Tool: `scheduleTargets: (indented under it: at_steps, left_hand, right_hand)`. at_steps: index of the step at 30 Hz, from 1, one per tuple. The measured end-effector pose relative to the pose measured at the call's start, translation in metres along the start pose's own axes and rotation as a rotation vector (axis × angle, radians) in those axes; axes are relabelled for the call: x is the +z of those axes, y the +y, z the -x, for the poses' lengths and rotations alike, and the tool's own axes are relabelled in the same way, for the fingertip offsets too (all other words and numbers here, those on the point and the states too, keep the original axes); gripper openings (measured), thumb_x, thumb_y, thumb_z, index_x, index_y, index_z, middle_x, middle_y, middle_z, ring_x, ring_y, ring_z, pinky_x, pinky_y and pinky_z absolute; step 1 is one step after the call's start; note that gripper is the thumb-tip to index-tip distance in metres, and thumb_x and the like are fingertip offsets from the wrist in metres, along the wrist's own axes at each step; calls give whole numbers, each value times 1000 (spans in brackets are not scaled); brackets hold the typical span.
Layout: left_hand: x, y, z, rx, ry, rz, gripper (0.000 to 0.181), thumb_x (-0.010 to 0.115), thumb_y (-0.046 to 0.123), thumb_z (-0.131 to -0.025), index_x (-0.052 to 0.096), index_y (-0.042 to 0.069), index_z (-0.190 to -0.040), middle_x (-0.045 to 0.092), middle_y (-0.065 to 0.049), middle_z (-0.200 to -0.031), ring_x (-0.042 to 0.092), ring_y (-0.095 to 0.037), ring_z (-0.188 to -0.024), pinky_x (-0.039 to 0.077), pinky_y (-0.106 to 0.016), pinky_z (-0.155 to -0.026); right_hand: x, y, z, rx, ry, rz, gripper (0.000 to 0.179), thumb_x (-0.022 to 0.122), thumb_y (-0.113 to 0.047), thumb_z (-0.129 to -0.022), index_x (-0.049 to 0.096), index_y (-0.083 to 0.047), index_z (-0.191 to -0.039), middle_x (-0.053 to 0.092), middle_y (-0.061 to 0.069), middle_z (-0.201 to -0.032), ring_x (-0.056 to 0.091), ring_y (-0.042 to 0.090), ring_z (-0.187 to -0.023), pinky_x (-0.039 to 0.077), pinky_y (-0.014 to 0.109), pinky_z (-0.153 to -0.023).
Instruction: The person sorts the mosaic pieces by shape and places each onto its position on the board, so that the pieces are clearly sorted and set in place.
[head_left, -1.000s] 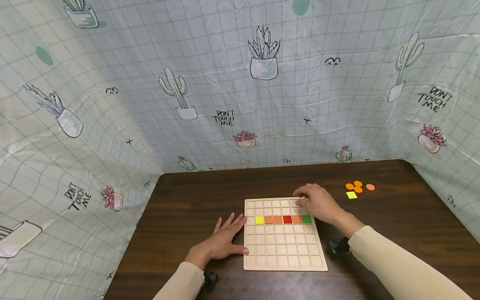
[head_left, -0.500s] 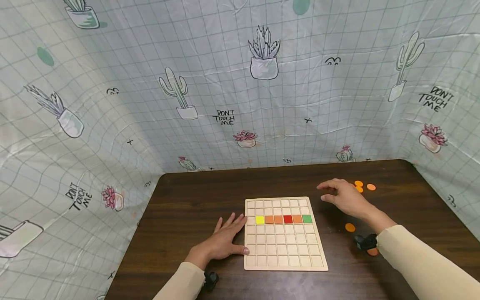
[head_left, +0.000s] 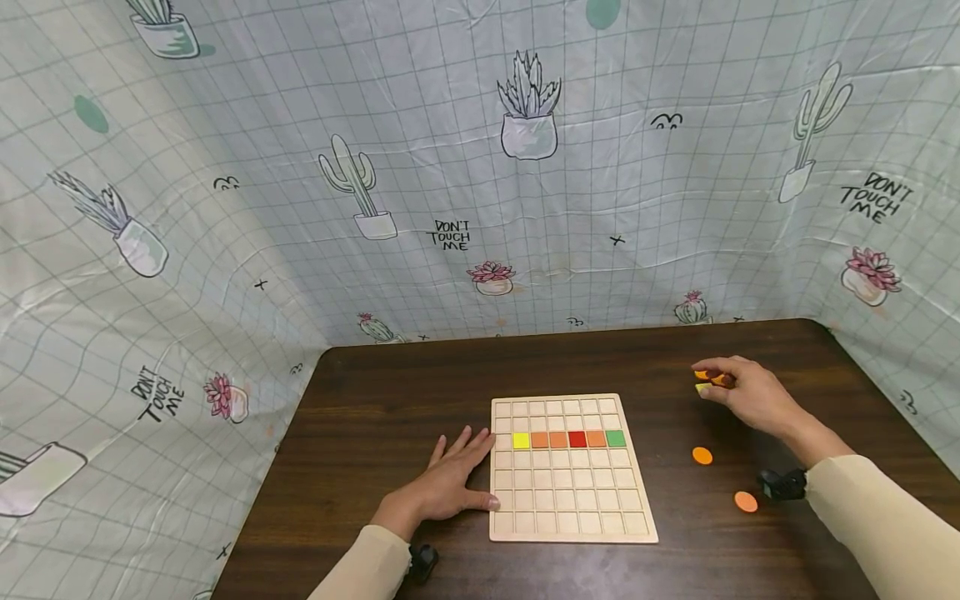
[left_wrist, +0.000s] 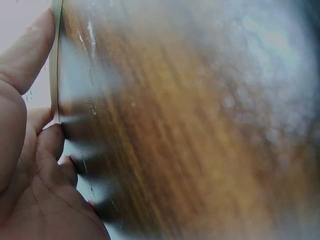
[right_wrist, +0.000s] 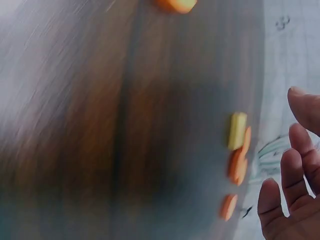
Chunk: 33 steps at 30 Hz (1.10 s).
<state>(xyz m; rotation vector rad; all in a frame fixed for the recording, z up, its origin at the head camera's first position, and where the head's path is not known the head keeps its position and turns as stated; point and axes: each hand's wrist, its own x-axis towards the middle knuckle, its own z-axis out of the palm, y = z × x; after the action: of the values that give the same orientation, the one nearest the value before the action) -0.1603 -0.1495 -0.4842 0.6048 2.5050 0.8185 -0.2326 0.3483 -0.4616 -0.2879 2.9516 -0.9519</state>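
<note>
My left hand [head_left: 446, 485] lies with spread fingers at the left edge of a pale wooden grid board [head_left: 567, 501]; in the left wrist view its fingertips [left_wrist: 46, 22] touch the board's rim. One row of the board holds square tiles: a yellow tile [head_left: 521, 440], two orange ones, a red tile [head_left: 577, 439], another orange and a green tile [head_left: 616, 438]. My right hand [head_left: 757, 398] hovers over a loose yellow square tile [right_wrist: 237, 131] and several orange discs [right_wrist: 238, 170]. In the right wrist view its fingers are parted, holding nothing, and apart from these pieces.
Two more orange discs lie nearer on the dark wooden table [head_left: 390, 400]: one disc [head_left: 702, 456] right of the board, another disc [head_left: 746, 502] by the right wrist. A patterned curtain [head_left: 450, 167] encloses the table's back and sides.
My right hand has moved from the board's top right corner rightward to the loose pieces. Two nearer orange discs, earlier hidden under the arm, now show. The left hand stays put.
</note>
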Motion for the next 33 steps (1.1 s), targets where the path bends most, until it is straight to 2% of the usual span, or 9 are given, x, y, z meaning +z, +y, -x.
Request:
scheduleTargets:
  at_steps: [9,14,25,33]
  left_hand:
    - [-1,2,1,2,-4,-1,97,76,44,-96,22,15,-170,15,-6,-178,1,-32,-166,-11,-63,-129]
    - [-1,4,3,3,-5,1,97,76,44,-96,22,14,-170,15,-5,-178,1,-32,-166,-11,-64,-129]
    - [0,2,2,9,-1,-5,97,76,44,-96,22,13,-170,15,-6,-178,2,-32,-166,-10,-63,-130]
    - [0,2,2,6,0,-7,97,76,45,-96,22,14,-170,15,-6,-178,2,-32,-166,-10,-63,-129]
  right_hand:
    - [1,23,5,28,-5,46,45,74,-13,-97,64,8,-136,60,33,-123,61,45,-104,52,61,-84]
    - [3,27,5,40,-19,58,47,75,-15,-97,64,8,-137,60,33,-123,61,47,-105,52,61,-83]
    - [7,35,1,35,-43,95,49,74,-14,-98,62,9,-139,65,34,-125,57,54,-115,47,70,-92]
    - [9,35,3,46,-38,92,39,74,-14,-98,68,8,-130,66,33,-123,57,55,-116,46,72,-94]
